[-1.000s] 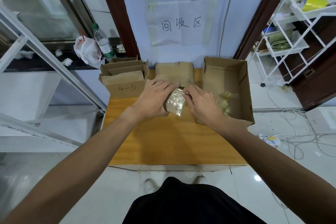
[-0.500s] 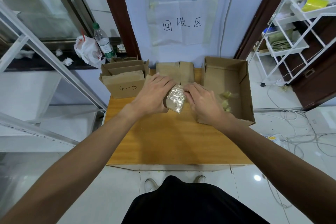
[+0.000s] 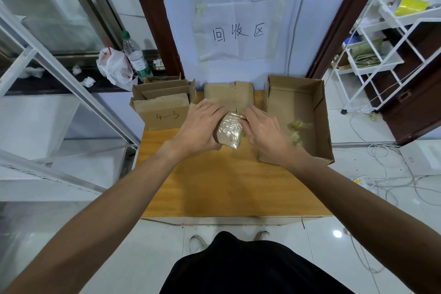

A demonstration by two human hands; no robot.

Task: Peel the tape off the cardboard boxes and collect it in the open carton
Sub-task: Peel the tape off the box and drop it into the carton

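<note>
Tabletop (image 3: 214, 186): L hand (image 3: 200, 126), R hand (image 3: 262, 131) grip taped box (image 3: 229, 130), axis near-far.

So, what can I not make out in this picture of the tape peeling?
All in the head view:
1. Whether the right hand pinches any tape on the small taped box: its own knuckles hide the fingertips.
2. The box's left side: the left hand covers it.
3. How many tape wads lie in the open carton: blurred, too small to count.
4. Inside the box marked 4-3: flaps hide it.
</note>
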